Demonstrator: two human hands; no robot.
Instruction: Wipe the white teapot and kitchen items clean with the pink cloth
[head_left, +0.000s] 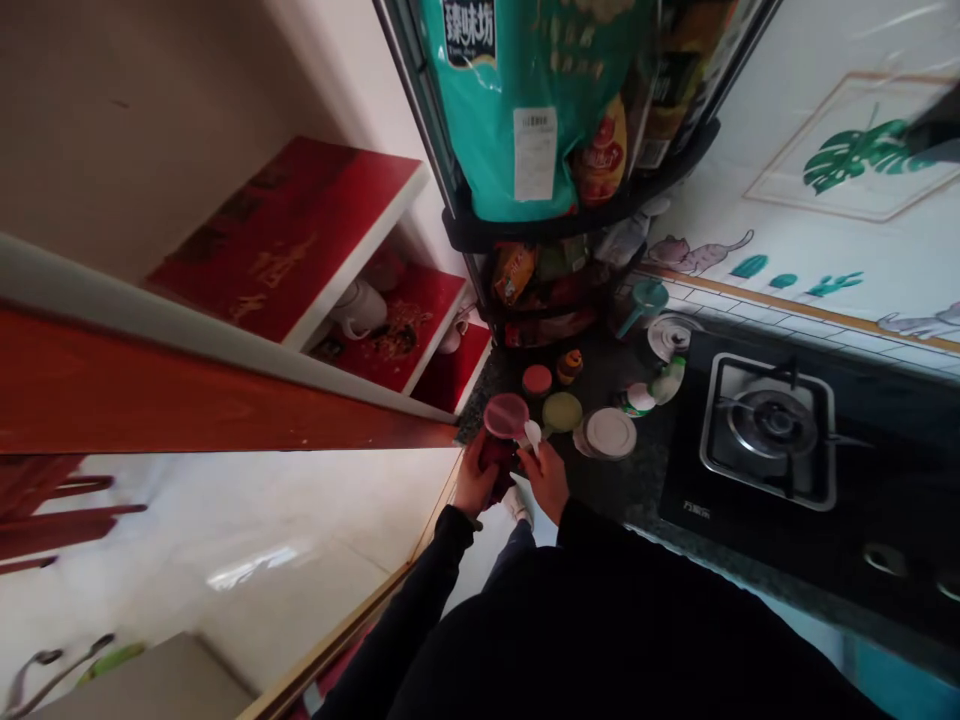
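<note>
At the counter's left corner my left hand (474,482) has its fingers closed around a dark red item (501,462), whose kind I cannot make out. Just beyond those fingers is a round pink-topped container (505,414); whether the hand touches it is unclear. My right hand (547,482) pinches a small white spoon (532,433), its bowl pointing away from me beside the pink top. Close by stand a yellow-green-topped container (562,412), a smaller jar with a coral lid (537,380) and a white-lidded tub (610,433).
A gas burner (780,420) is on the right. A black rack (577,232) with a teal bag (502,120) rises behind the containers. Red shelves (300,240) and an orange-red wooden edge (225,390) lie left. A small brown bottle (570,365) and green-white bottle (667,380) stand behind.
</note>
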